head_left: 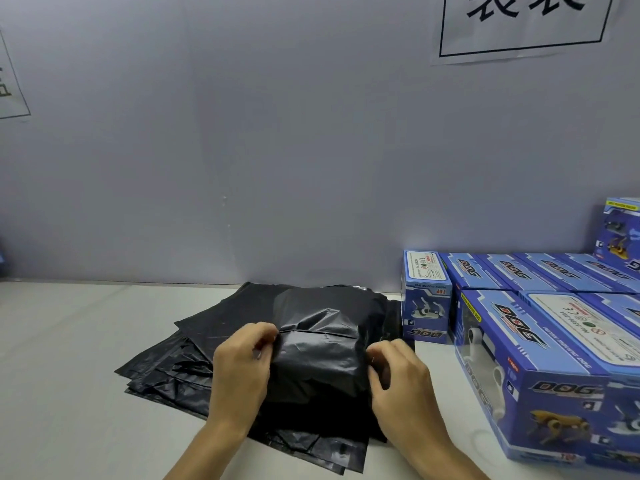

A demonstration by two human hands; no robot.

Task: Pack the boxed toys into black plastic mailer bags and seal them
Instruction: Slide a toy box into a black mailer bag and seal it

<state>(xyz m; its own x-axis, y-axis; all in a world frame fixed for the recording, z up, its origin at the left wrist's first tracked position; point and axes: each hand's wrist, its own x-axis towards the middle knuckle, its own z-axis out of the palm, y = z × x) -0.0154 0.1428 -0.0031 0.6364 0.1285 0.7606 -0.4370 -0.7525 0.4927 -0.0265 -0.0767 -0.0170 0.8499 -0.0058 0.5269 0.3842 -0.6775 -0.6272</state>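
While the blue toy boxes [540, 327] wait at the right of the table [62, 358], a wrapped parcel [320, 358] sits on the pile of black bags [180, 358], left hand [242, 368] and right hand [398, 379] pinching its flap ends, likely sealing; pressing flat comes next.

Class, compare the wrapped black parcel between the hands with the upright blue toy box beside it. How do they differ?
The wrapped parcel is plain black plastic; the upright blue box shows printed pictures. The parcel lies on the mailer bag pile, held by both hands; the box stands untouched on the table. Both look box-shaped.
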